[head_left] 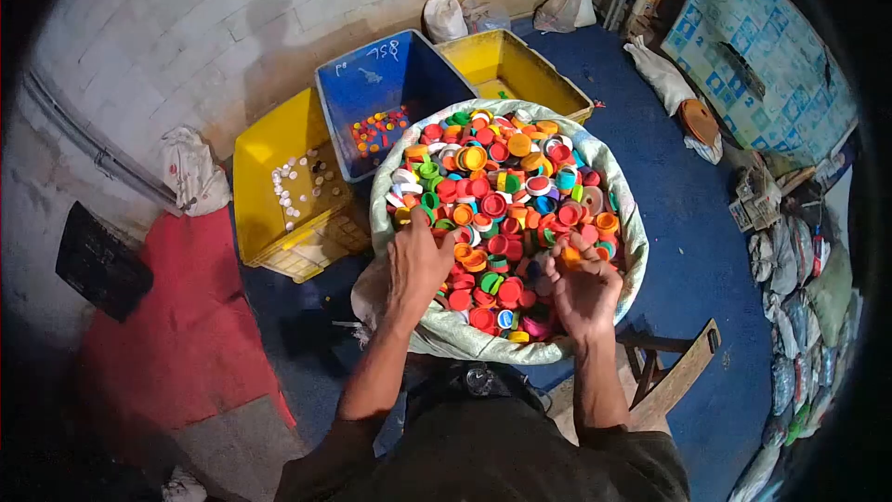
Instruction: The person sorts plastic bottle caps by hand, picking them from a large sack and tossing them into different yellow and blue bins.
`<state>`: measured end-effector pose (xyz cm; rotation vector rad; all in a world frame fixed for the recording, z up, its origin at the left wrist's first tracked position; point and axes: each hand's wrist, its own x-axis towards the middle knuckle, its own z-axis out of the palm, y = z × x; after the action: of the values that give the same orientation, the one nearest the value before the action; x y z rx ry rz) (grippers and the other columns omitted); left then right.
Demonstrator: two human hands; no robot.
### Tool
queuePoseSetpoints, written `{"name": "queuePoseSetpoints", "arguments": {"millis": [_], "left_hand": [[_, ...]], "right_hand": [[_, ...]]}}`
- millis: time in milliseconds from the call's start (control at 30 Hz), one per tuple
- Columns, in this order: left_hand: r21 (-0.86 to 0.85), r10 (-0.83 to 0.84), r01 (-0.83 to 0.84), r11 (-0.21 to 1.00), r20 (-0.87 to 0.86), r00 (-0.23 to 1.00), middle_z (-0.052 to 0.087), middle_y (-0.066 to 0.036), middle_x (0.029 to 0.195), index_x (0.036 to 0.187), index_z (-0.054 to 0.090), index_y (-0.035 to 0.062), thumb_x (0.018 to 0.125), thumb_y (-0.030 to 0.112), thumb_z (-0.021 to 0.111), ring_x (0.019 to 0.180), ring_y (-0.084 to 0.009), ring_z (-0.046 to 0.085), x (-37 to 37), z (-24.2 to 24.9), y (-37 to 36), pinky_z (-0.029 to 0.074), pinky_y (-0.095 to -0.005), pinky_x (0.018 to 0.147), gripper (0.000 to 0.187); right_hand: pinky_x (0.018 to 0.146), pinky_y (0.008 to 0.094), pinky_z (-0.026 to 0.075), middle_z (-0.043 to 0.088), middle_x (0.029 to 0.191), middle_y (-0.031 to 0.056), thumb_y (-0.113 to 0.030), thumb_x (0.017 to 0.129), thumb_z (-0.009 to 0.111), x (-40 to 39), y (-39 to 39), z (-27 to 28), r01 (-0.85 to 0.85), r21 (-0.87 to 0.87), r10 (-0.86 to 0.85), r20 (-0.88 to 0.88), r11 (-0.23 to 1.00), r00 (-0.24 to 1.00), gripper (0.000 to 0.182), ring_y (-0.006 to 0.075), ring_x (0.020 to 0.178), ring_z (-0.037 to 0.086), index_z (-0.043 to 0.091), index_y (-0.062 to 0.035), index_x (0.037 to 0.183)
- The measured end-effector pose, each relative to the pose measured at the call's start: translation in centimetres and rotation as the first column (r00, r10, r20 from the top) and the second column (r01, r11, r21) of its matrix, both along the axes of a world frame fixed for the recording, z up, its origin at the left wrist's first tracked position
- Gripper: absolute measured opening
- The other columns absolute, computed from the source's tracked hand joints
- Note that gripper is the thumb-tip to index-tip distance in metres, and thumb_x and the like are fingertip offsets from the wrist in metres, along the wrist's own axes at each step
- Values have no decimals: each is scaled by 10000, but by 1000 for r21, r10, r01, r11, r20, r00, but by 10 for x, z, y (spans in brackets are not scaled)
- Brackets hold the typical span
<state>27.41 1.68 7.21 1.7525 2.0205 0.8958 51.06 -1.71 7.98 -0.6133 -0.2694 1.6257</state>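
A wide round sack (635, 214) with a rolled pale rim stands in front of me, full of plastic bottle caps (497, 204) in red, orange, green, white and blue. Over the left part of the caps is my left hand (420, 263), back upward, its fingers bent down toward them; what its fingertips touch is hidden. My right hand (585, 288) is at the right side of the heap, palm turned up and fingers curled, with an orange cap (570, 255) at its fingers.
Beyond the sack are a blue bin (339, 112) with small caps, a yellow bin (255, 181) with white caps at left, and another yellow bin (548, 70) at the back. A wooden frame (683, 372) stands at right; bags (785, 316) line the right side.
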Motion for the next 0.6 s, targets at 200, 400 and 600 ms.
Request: {"name": "queuePoseSetpoints", "arguments": {"millis": [200, 400, 600], "left_hand": [[-201, 9, -34, 979, -122, 993, 647, -253, 866, 1079, 440, -12, 724, 271, 798, 841, -456, 629, 7, 17, 9, 482, -523, 736, 578], [-165, 22, -28, 986, -38, 999, 643, -213, 890, 1074, 486, -3, 704, 232, 813, 858, -389, 644, 1, 7, 17, 504, -443, 768, 547], [193, -118, -19, 981, 674, 729, 625, -37, 976, 1084, 589, 20, 796, 178, 753, 741, -162, 601, -15, -21, 12, 508, -290, 618, 366]], "right_hand": [[815, 350, 483, 616, 1007, 95, -86, 769, 522, 13, -9, -6, -29, 11, 30, -74, 1000, 997, 311, 231, 954, 562, 607, -22, 1061], [749, 316, 485, 607, 895, 54, -116, 846, 610, 18, -2, -5, -133, 69, 126, 104, 989, 987, 208, 183, 853, 576, 599, -36, 1038], [545, 286, 462, 611, 673, 34, -80, 784, 758, 10, 21, 4, -258, 85, -33, 979, 962, 199, 262, 125, 576, 567, 609, -1, 984]]}}
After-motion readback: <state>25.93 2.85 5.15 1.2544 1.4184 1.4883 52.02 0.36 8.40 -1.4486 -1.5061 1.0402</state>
